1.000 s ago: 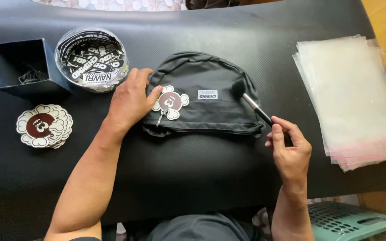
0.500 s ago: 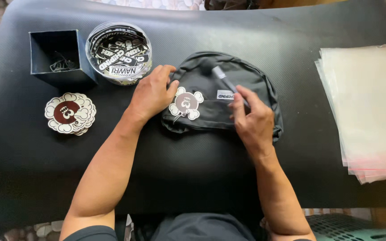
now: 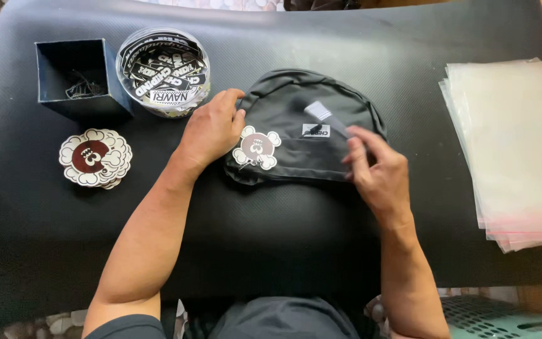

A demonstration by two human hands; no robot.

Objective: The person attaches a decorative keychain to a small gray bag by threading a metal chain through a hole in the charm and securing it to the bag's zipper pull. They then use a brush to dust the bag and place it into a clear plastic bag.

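From the head view, a black, finely textured table [image 3: 283,238] fills the scene, with a green plastic crate [image 3: 503,317] at its near right corner. A small black fabric bag [image 3: 312,129], dome-shaped and matte, lies at the centre, bearing a flower-shaped tag [image 3: 256,148]. The left hand [image 3: 211,129] rests flat on the bag's left edge, fingers loosely spread, gripping nothing. The right hand [image 3: 377,169] pinches a blurred grey tool [image 3: 326,116] over the bag. 1 stack of clear plastic sleeves [image 3: 515,144] lies right.
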